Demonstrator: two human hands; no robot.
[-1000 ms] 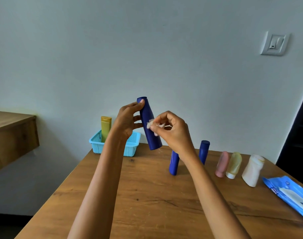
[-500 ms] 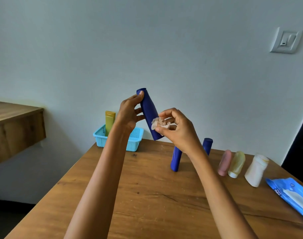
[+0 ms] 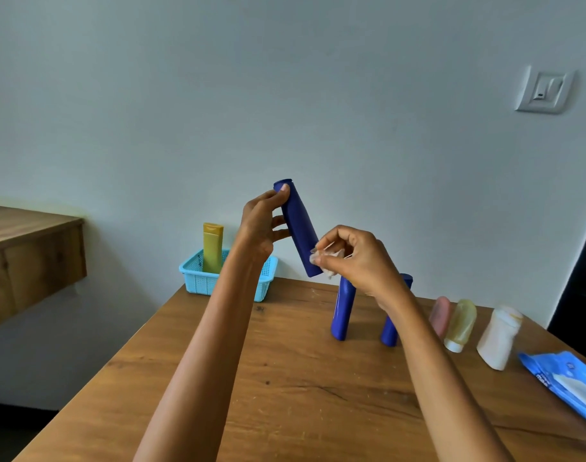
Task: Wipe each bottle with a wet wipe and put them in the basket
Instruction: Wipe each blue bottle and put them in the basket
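My left hand (image 3: 261, 225) grips a dark blue bottle (image 3: 298, 225) by its upper end and holds it tilted above the table's far edge. My right hand (image 3: 358, 258) pinches a crumpled wet wipe (image 3: 328, 261) against the bottle's lower part. A light blue basket (image 3: 198, 278) sits at the table's far left corner with a yellow bottle (image 3: 212, 246) standing in it. Two more dark blue bottles (image 3: 343, 311) (image 3: 390, 328) stand behind my right wrist. To their right stand a pink bottle (image 3: 440, 315), a yellowish clear bottle (image 3: 461, 323) and a white bottle (image 3: 498, 338).
A blue wet-wipe pack (image 3: 565, 385) lies at the table's right edge. The wooden table (image 3: 284, 395) runs up to a pale wall. A wooden shelf (image 3: 24, 248) juts out at the left. A light switch (image 3: 545, 91) is on the wall.
My right hand has slid the wipe down the blue bottle toward its lower end. My view has shifted slightly, and the bottle stays tilted in my left hand.
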